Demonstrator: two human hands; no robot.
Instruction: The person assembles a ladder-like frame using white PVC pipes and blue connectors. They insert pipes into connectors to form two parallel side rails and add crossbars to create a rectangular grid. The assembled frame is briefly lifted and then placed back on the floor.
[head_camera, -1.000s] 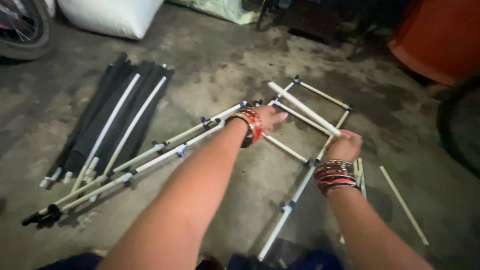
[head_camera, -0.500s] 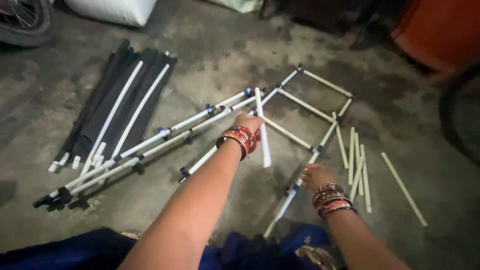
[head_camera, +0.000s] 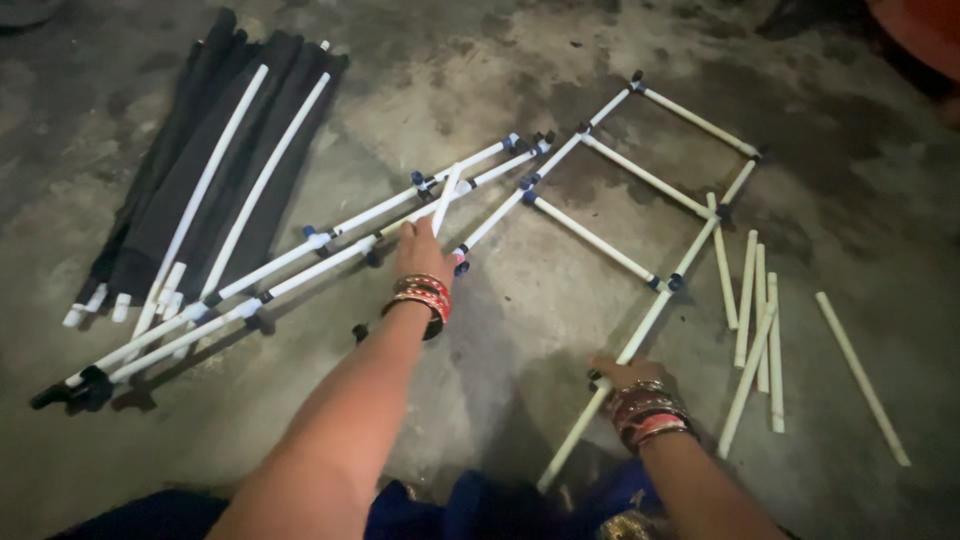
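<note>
A: Left hand (head_camera: 418, 248) has its fingers closed round a short white pipe (head_camera: 446, 199), long axis running up toward one o'clock, far end over the long jointed rails (head_camera: 300, 250).

B: And the right hand (head_camera: 622, 372)?

A: Pressed on the ladder-like pipe frame (head_camera: 640, 180), on the side rail at five o'clock (finger spread I cannot tell). Bare concrete floor (head_camera: 480, 340) lies open between the hands; loose pipes (head_camera: 760, 310) crowd three o'clock, a black fabric bundle (head_camera: 200, 150) ten o'clock.

Bare floor (head_camera: 500, 330) lies open between pipe frame (head_camera: 600, 240) and loose pipes (head_camera: 760, 320).
</note>
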